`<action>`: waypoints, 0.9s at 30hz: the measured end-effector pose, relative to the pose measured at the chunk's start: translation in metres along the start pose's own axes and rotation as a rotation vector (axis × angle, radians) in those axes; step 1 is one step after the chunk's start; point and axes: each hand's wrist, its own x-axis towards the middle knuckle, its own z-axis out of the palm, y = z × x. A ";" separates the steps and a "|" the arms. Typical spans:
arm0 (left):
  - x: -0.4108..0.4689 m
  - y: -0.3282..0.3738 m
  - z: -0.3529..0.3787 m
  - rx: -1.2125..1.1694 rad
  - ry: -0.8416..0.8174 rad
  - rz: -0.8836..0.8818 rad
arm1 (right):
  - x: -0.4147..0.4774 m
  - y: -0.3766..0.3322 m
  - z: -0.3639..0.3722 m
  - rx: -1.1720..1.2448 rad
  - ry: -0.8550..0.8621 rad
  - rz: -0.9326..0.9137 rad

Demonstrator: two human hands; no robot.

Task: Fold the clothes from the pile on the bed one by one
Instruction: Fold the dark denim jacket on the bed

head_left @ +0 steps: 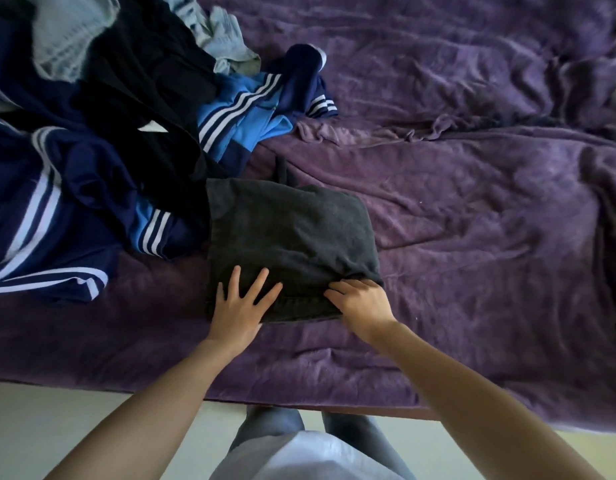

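Observation:
A dark grey garment (289, 233) lies folded into a rough rectangle on the purple bed near the front edge. My left hand (240, 303) lies flat on its near left part, fingers spread and straight. My right hand (362, 301) is at the near right corner, its fingers curled around the folded edge of the grey fabric. The pile of clothes (102, 133) sits to the left: navy and blue striped sportswear, black pieces and light blue items at the back.
A rumpled purple blanket (473, 188) covers the bed, with open blanket to the right of the grey garment. The bed's front edge (334, 408) runs across below my hands, with pale floor (57, 424) beneath it.

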 end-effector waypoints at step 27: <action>0.183 0.344 -0.363 -0.069 0.527 0.500 | -0.223 0.329 -0.195 -0.312 0.366 0.645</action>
